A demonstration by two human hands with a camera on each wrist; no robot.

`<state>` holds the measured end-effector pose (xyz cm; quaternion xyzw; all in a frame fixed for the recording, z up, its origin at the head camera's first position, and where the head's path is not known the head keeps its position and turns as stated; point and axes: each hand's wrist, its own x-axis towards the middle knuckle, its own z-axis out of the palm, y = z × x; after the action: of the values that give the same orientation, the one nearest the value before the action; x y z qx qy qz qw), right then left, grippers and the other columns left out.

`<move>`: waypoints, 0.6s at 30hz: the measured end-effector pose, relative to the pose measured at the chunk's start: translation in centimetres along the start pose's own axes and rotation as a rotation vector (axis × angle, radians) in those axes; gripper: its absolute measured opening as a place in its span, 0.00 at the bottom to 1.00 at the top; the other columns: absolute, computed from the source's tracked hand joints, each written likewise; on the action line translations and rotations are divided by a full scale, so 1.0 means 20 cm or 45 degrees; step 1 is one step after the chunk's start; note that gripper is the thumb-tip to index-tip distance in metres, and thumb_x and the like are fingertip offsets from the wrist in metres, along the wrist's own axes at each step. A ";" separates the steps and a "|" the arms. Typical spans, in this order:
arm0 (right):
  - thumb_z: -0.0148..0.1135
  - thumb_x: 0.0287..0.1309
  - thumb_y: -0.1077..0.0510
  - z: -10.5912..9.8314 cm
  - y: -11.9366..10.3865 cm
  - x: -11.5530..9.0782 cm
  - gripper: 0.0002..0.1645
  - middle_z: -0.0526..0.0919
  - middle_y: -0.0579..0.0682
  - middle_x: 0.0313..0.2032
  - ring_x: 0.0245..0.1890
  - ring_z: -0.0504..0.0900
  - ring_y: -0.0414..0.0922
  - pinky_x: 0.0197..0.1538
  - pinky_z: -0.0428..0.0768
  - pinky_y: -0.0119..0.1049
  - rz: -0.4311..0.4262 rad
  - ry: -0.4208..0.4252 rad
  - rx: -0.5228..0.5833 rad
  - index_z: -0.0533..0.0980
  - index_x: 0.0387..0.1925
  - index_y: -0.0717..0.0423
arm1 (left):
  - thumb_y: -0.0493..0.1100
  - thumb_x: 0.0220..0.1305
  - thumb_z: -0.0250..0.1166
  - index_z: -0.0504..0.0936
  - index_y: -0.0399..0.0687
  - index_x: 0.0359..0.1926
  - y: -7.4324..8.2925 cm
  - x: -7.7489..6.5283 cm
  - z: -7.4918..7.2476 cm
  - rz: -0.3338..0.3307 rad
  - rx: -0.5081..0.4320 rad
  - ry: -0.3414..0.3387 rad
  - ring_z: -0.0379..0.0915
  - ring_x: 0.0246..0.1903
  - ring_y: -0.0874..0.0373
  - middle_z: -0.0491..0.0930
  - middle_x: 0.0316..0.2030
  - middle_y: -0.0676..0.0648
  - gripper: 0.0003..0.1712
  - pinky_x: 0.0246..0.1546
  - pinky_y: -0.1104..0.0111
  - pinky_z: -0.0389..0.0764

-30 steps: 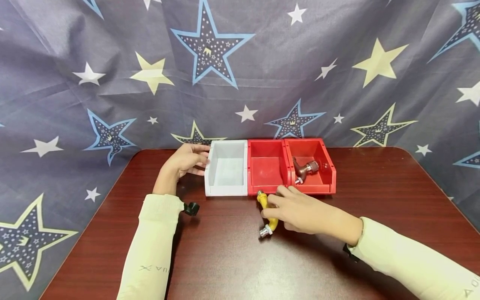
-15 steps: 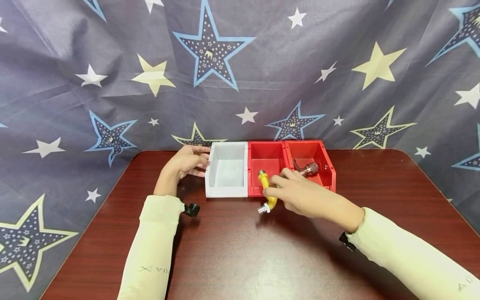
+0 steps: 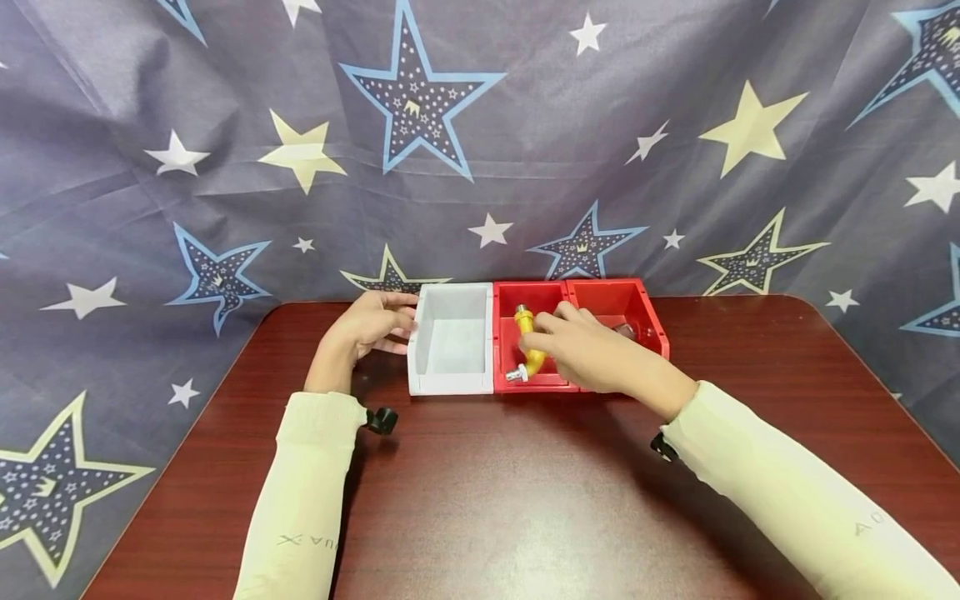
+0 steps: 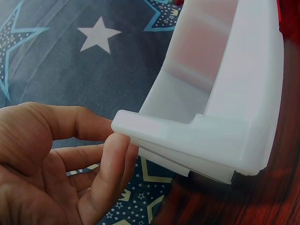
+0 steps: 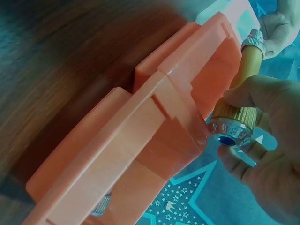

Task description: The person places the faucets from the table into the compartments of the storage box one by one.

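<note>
My right hand (image 3: pixel 581 346) grips a yellow tap (image 3: pixel 531 350) with metal ends, held over the middle red bin (image 3: pixel 504 315). In the right wrist view, thumb and fingers close round the tap's ridged collar (image 5: pixel 234 117). At the far left of the row, my left hand (image 3: pixel 367 325) touches the outer side of a white bin (image 3: pixel 452 384), its fingertips at the rim in the left wrist view. A brown tap (image 3: pixel 624 332) lies in the right red bin (image 3: pixel 657 337), mostly hidden behind my right hand.
The three bins stand side by side near the back edge of a dark red-brown wooden table (image 3: pixel 450 500). Directly behind hangs a grey cloth (image 3: pixel 510 167) printed with stars. Each wrist wears a black strap mount.
My right hand has carried the yellow tap up and away from me, from in front of the bins to over the middle red bin. My left hand stays at the white bin.
</note>
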<state>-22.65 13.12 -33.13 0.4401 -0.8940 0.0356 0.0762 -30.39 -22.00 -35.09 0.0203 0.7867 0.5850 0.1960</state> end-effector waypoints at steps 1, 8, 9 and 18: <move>0.76 0.50 0.64 0.00 0.01 0.01 0.28 0.79 0.49 0.49 0.45 0.69 0.50 0.43 0.75 0.41 0.004 0.001 0.002 0.78 0.52 0.44 | 0.27 0.65 0.60 0.65 0.38 0.75 0.00 0.00 0.00 -0.001 -0.001 0.000 0.82 0.42 0.48 0.72 0.65 0.30 0.37 0.37 0.60 0.89; 0.77 0.51 0.65 0.02 0.04 0.08 0.29 0.79 0.51 0.51 0.46 0.71 0.51 0.50 0.80 0.50 0.053 -0.034 -0.001 0.78 0.54 0.45 | 0.27 0.64 0.60 0.65 0.38 0.75 0.00 0.00 0.00 0.005 -0.009 -0.006 0.82 0.41 0.49 0.72 0.65 0.31 0.37 0.37 0.60 0.89; 0.77 0.51 0.64 0.02 0.05 0.09 0.29 0.79 0.51 0.51 0.47 0.71 0.51 0.51 0.80 0.51 0.062 -0.044 -0.001 0.78 0.55 0.45 | 0.27 0.64 0.60 0.65 0.38 0.75 0.00 0.00 0.00 0.004 -0.010 -0.007 0.82 0.41 0.49 0.72 0.65 0.31 0.37 0.36 0.60 0.89; 0.74 0.54 0.65 0.05 0.09 0.15 0.30 0.79 0.51 0.51 0.46 0.70 0.52 0.46 0.78 0.46 0.072 -0.090 -0.039 0.78 0.58 0.46 | 0.27 0.65 0.60 0.65 0.37 0.75 -0.01 0.01 -0.01 0.003 -0.013 -0.012 0.82 0.41 0.50 0.72 0.65 0.30 0.37 0.36 0.60 0.89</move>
<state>-25.96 11.65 -33.68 0.4144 -0.9087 0.0084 0.0502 -30.55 -22.16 -35.24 0.0230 0.7827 0.5892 0.1991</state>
